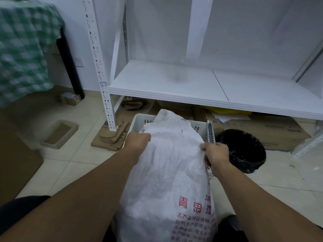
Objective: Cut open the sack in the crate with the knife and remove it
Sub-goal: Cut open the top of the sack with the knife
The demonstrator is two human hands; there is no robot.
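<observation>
A green checked cloth [22,49] is hanging far left of the crate [138,122], blurred. On the floor tiles [73,165] left of the crate, a shallow tan tray [59,133] and flattened cardboard [111,138] are lying, with bare tile being left open between them. The white crate is sitting on the floor in front of the white shelf [201,86], whose front edge is running just beyond the crate's far rim.

The white woven sack [167,165] is being held half out of the crate, its top over the crate and its lower part drawn towards the person. Its left edge is being gripped by the left hand [138,142], fingers closed into the fabric. Its right edge is being pinched by the right hand [216,154], whose fingers are also closed around the knife [210,131], the tip pointing up and away, close to the crate's right rim.

Red printed characters are showing on the sack's lower part, cut off at its right edge; the smaller lines beneath cannot be read. Right of the crate, a black-lined bin [243,151] is standing just beside it, with open tile beyond.
</observation>
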